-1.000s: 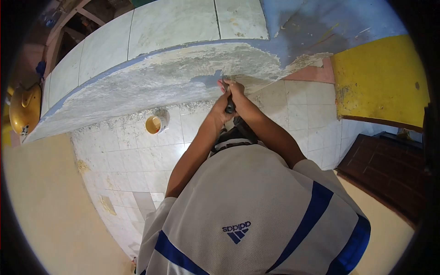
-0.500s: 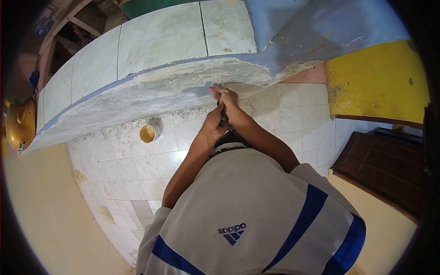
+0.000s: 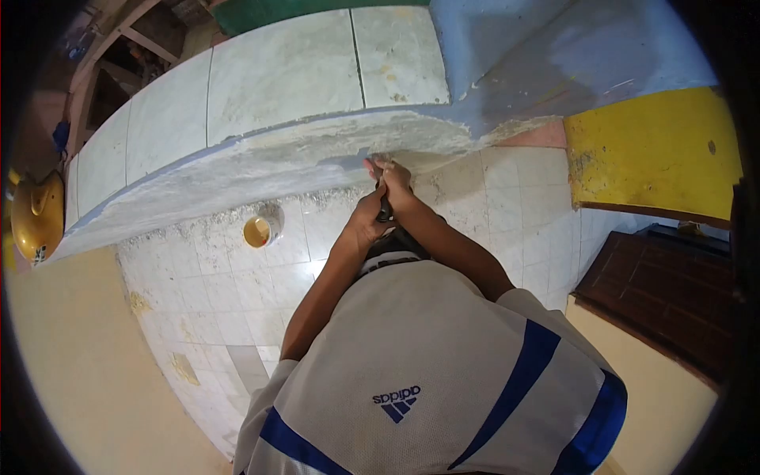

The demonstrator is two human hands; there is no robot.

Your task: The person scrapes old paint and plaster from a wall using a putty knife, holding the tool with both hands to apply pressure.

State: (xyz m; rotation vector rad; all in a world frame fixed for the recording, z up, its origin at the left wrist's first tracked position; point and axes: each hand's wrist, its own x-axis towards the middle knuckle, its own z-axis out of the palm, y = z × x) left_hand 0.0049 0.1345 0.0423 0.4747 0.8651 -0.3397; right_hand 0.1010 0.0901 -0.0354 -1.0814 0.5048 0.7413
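Observation:
Both my hands are together in front of the low wall (image 3: 261, 166), whose face has patchy, scraped paint and bare plaster. My left hand (image 3: 369, 214) is closed around the dark handle (image 3: 385, 210) of a tool. Just above it, my right hand (image 3: 394, 176) is closed on the same tool, close to the wall face. The tool's working end is hidden by my fingers, so its kind cannot be told. A grey-blue paint patch (image 3: 346, 161) shows on the wall beside my right hand.
White tiles (image 3: 285, 67) cap the wall. Flakes and debris (image 3: 198, 228) lie along its foot, near a small bucket (image 3: 274, 225) on the tiled floor. A golden helmet-like object (image 3: 38, 218) is at the left. A yellow panel (image 3: 653, 150) and brown wooden furniture (image 3: 657, 297) stand right.
The view has shifted slightly, so the wall and bucket sit a little lower. My hands keep the same hold at nearly the same spot on the wall.

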